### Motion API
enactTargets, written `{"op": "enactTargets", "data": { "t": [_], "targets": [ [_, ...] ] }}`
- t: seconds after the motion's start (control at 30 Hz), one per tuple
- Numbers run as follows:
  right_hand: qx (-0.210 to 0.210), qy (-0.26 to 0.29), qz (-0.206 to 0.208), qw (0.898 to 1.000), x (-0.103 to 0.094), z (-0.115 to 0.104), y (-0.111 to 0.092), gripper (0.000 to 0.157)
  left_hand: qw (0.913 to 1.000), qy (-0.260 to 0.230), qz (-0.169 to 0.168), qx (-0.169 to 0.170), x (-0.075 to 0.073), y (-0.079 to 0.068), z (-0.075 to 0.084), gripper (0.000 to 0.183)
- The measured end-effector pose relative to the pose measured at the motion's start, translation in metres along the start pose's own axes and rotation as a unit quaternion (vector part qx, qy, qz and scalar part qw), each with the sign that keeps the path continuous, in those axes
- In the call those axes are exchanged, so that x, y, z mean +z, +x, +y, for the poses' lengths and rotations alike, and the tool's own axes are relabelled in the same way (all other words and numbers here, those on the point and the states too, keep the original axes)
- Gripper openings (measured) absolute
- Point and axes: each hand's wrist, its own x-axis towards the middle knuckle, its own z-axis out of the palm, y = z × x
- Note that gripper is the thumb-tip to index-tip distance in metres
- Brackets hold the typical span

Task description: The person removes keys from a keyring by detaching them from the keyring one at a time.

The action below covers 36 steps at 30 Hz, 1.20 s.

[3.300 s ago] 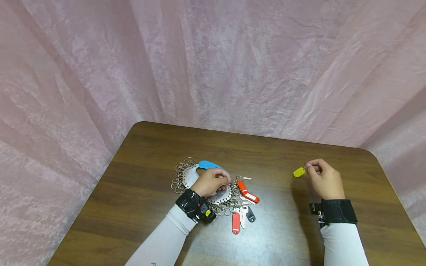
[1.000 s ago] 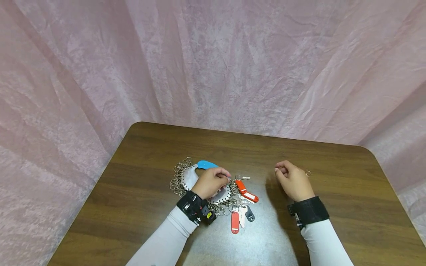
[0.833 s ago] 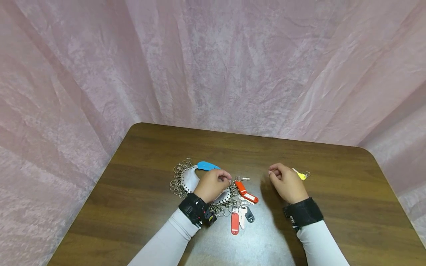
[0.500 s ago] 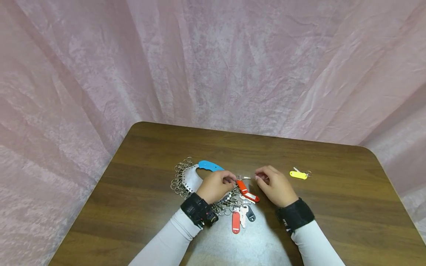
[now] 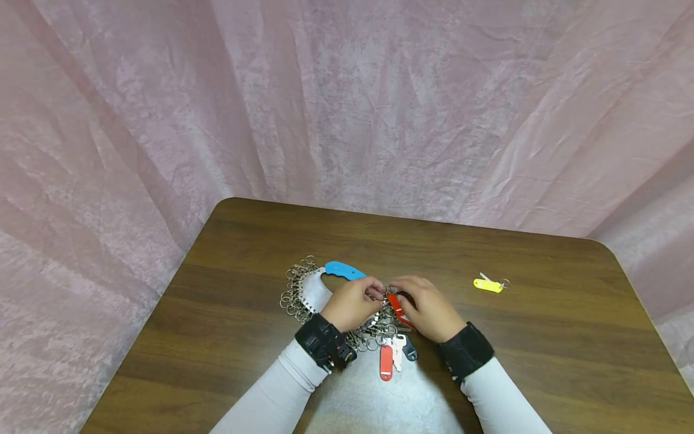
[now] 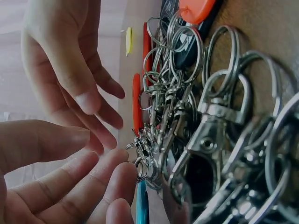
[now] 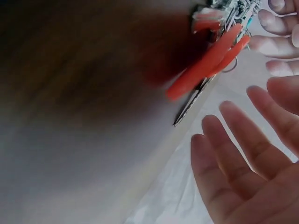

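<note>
The left hand (image 5: 352, 304) is positioned over the metal plate (image 5: 313, 292), behind its blue handle (image 5: 344, 270). Its fingers are loosely bent, the thumb is apart from them, and they hold nothing. The fingertips lie just beside the metal clips (image 6: 208, 144); contact cannot be determined.

The right hand (image 5: 431, 310) faces the left hand. Its fingers are extended and slightly spread, gripping nothing, just beside two overlapping red tags (image 7: 205, 65). Contact with these tags cannot be confirmed.

The metal plate rests on the left half of the wooden table (image 5: 228, 367), with clips and rings along its toothed edge. On its near right side lie a separate red tag (image 5: 386, 363), a silver key (image 5: 398, 354) and a black tag (image 5: 411, 349).

A yellow tag (image 5: 488, 286) with a key and ring lies well apart, to the right. A pink curtain (image 5: 347, 108) hangs behind the table.
</note>
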Motion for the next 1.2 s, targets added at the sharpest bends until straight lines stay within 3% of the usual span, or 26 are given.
{"op": "enactTargets", "data": {
  "t": [0.5, 1.2],
  "targets": [
    [-0.007, -0.063, 0.003, 0.998, 0.0082, -0.0044, 0.0055, 0.023, 0.9997, 0.022, -0.009, 0.0, 0.0015, 0.0014, -0.0023, 0.025],
    [0.009, -0.068, 0.006, 0.998, 0.0062, -0.0036, 0.0025, 0.017, 0.9997, 0.004, -0.021, -0.008, 0.0011, 0.0002, -0.0047, 0.027]
  ]
}}
